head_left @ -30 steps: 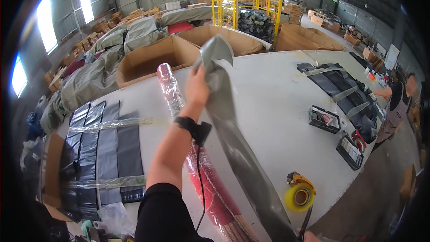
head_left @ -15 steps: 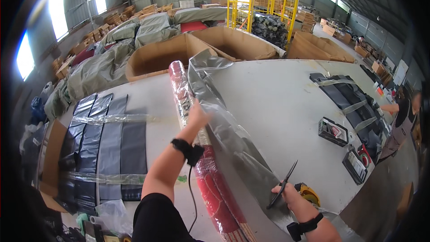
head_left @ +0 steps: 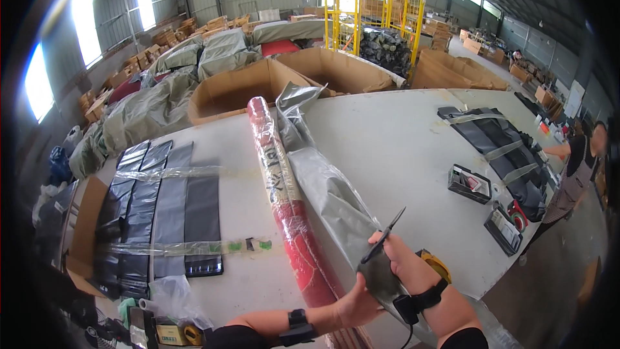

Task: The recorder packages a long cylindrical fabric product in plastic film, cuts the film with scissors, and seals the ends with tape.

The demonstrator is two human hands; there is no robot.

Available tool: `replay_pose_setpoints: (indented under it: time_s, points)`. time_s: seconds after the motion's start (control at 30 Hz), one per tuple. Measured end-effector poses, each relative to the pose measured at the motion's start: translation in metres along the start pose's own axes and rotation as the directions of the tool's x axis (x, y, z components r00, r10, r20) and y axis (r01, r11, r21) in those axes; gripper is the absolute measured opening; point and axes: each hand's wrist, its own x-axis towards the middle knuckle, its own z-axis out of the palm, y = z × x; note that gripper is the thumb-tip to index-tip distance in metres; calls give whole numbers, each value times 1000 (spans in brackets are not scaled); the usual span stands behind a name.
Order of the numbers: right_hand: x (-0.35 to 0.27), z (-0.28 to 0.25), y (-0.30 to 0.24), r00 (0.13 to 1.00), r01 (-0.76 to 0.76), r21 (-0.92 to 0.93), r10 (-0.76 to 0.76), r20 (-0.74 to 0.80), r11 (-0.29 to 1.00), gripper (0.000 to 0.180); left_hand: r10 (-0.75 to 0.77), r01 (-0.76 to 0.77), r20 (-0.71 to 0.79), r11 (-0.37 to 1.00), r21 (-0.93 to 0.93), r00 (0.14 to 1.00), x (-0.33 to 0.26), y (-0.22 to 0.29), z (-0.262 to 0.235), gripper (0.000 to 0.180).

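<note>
A long red patterned roll (head_left: 298,245), wrapped in clear plastic, lies lengthwise on the table. Along its right side stretches a crumpled grey plastic sheet (head_left: 330,197). My right hand (head_left: 402,264) holds a slim black pointed tool (head_left: 387,231), its tip pointing up and away; its exact kind is unclear. Just below, my left hand (head_left: 357,304) reaches across the roll and grips the near part of the sheet, thumb on top. Its other fingers are partly hidden. Both wrists wear black straps.
Black and grey plastic bags (head_left: 171,200) lie taped down at left, with more dark bags (head_left: 497,145) at right. A yellow tape measure (head_left: 434,264) sits behind my right wrist. Beyond the black trays (head_left: 470,184), a co-worker (head_left: 578,168) stands. Large cardboard bins (head_left: 242,87) adjoin the far edge.
My left hand has come back from the roll's middle to the sheet's near part, beside my right hand. My right hand, still holding the pointed tool, has shifted slightly left and up.
</note>
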Motion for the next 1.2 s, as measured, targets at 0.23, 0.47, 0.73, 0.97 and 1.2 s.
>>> replay_pose_setpoints:
  time_s: [0.23,0.47,0.73,0.97,1.2]
  points:
    - [3,16,-5,994,71,49,-67,-84,996,30,310,-247,-50,835,492,949,15,-74,29,64]
    - [-13,-63,-16,702,651,-141,-662,-261,746,35,209,28,-494,903,430,844,-7,-91,62,42]
    - [-222,-284,77,849,512,-272,-527,19,815,36,262,-192,-589,965,180,764,11,-64,51,33]
    - [-298,-282,219,989,144,-411,-137,47,900,54,349,-196,-610,932,305,711,22,-79,48,29]
    - [-328,-245,240,968,218,-511,-253,3,831,52,463,-187,-717,882,433,521,15,-96,27,40]
